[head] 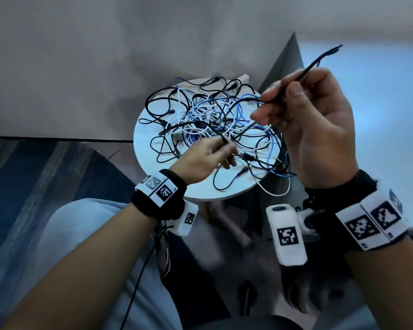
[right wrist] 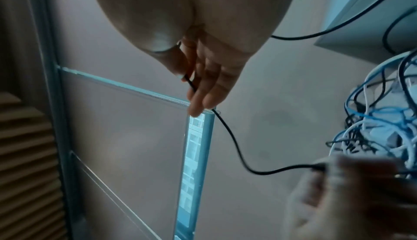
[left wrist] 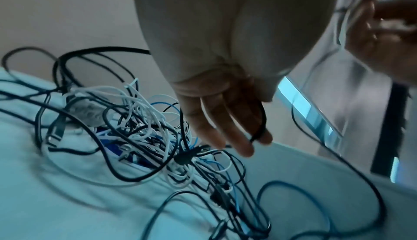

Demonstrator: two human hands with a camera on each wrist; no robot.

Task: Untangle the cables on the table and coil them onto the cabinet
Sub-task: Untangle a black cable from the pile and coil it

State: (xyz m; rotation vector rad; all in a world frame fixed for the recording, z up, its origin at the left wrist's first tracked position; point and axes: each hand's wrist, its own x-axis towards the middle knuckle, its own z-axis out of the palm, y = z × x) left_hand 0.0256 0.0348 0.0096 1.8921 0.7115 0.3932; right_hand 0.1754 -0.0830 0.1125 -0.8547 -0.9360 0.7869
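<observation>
With the right hand (head: 317, 129) pinching the thin black cable (head: 303, 71) and the left hand (head: 208, 154) gripping it by the tangled heap of black, white and blue cables (head: 208, 115) on the round white desk (head: 148, 160), feed slack gently, never yanking knots tighter.

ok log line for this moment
right hand: holds black cable raised | left hand: pinches same cable at tangle | table

Hands I see: two, left hand (head: 206, 154), right hand (head: 312, 129)
Surface (head: 150, 141): one, round
Black cable (head: 303, 70) in my right fingers: one
Tangled cables (head: 212, 120): too many to count
</observation>
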